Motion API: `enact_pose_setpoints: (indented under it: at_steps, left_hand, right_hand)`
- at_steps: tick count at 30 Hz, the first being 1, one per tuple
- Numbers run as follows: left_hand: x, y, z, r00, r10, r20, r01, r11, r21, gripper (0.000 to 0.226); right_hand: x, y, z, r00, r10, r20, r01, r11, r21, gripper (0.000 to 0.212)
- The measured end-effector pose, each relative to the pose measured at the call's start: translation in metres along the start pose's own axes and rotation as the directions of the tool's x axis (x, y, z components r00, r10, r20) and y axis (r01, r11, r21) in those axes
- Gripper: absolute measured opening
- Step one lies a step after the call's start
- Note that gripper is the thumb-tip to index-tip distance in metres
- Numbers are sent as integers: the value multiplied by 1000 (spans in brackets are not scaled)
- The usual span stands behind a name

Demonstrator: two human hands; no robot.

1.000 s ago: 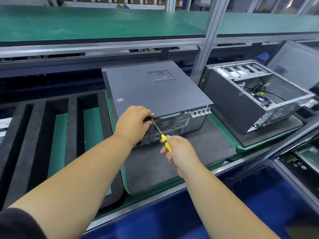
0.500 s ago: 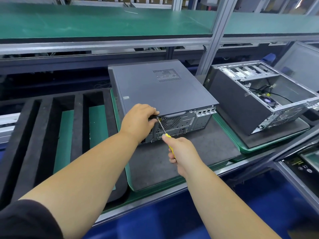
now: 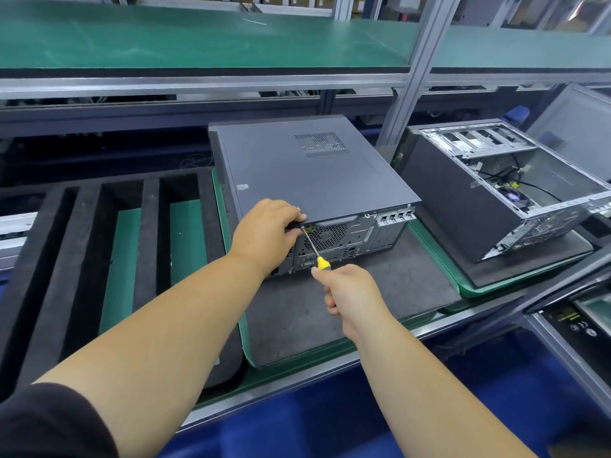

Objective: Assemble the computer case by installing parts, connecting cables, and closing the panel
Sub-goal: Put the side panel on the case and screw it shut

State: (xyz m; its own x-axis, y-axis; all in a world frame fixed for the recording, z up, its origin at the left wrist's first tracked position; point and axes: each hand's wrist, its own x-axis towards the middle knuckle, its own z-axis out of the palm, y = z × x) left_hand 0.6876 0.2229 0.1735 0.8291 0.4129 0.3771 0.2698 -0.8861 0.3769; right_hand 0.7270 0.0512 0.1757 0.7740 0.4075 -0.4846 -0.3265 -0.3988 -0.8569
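- Computer case (image 3: 310, 173) lies on its side on the dark mat (image 3: 380, 292), panel closed.
- Left hand (image 3: 267, 233) grips its rear top corner, as before.
- Right hand (image 3: 350, 295) still clenches the screwdriver (image 3: 312, 247); tip apparently at a rear screw, barely shifted.

No text reads clearly — a small sticker (image 3: 242, 186) on the closed computer case (image 3: 307, 173) and marks on a black label (image 3: 577, 323) at right stay illegible.
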Motion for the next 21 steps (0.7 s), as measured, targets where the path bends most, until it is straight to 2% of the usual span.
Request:
enact_pose_setpoints:
  at_steps: [2, 5, 8, 10, 12, 14, 16, 19, 21]
  left_hand:
    - [0, 1, 0, 1000, 1, -8, -1, 1000, -1, 21]
    - [0, 1, 1, 1000, 4, -10, -4, 1000, -6, 21]
    - [0, 0, 1, 1000, 9, -9, -9, 1000, 3, 20]
    - [0, 0, 1, 1000, 9, -11, -9, 1000, 4, 20]
    - [-1, 1, 0, 1000, 5, -5, -5, 1000, 2, 21]
    - [0, 0, 1, 1000, 7, -2, -7, 1000, -5, 21]
    - [0, 0, 1, 1000, 9, -1, -9, 1000, 0, 21]
    - [0, 0, 1, 1000, 9, -4, -9, 1000, 5, 20]
    - [0, 0, 1, 1000, 12, -3, -12, 1000, 1, 20]
  right_hand:
    - [0, 0, -3, 998, -26, -54, 23, 998, -57, 31]
    - [1, -3, -4, 998, -10, -57, 5, 996, -89, 30]
    - [4, -7, 2, 997, 76, -29, -79, 992, -100, 46]
    - [6, -9, 7, 987, 159, 4, -158, 986, -58, 57]
    - [6, -9, 7, 977, 204, 60, -206, 978, 35, 57]
    - [3, -8, 4, 984, 150, 92, -157, 985, 76, 45]
    - [-1, -7, 0, 997, 44, 64, -44, 999, 3, 36]
    - [-3, -5, -4, 993, -104, -60, 93, 980, -174, 34]
    - [-3, -3, -5, 987, -144, -73, 126, 971, -202, 36]
